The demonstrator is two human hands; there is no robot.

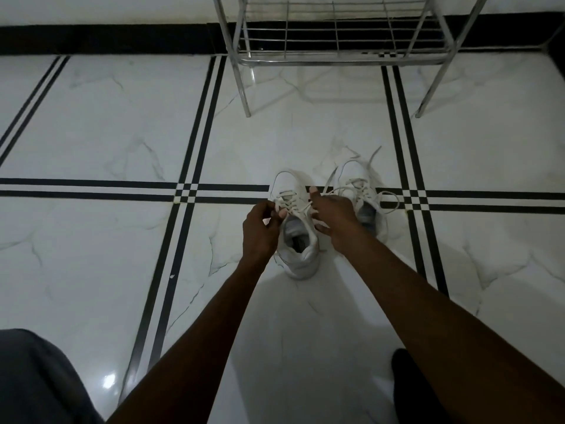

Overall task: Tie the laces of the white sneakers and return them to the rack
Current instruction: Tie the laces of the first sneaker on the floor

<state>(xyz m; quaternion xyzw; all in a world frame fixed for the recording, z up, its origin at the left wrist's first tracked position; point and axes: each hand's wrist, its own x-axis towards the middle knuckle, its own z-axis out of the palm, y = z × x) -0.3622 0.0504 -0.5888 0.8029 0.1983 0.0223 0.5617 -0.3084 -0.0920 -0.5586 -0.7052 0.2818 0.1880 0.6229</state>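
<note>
A grey-clad knee (39, 381) fills the lower-left corner, over a white marble floor (101, 123) crossed by paired black stripes. Both bare forearms reach forward from the bottom edge to the pair of white sneakers, which stand side by side on the floor, toes pointing away from the person and towards the rack.

The left hand (260, 231) sits at the left flank of the left sneaker (298, 240), level with its collar. Its fingers are curled closed, pinching a strand of the left sneaker's laces (287, 205) between thumb and fingertips, just over the tongue. The shoe's opening shows between the two hands, heel nearest the person.

The right hand (334, 215) lies across the right flank of the same sneaker, fingers bent — the thumb points up and forward, and a lace strand runs to it from the eyelets. It appears to be gripping that strand, though the contact itself is hidden behind the hand.

Just beside, partly behind the right hand, stands the right sneaker (363, 191), its laces (388, 200) loose and trailing onto the floor on both sides.

Beyond the shoes, well apart from them, the metal wire rack (336, 41) stands against the black skirting — its lower shelf bare. A dark shape (409, 390) sits at the lower right, beneath the right forearm.
</note>
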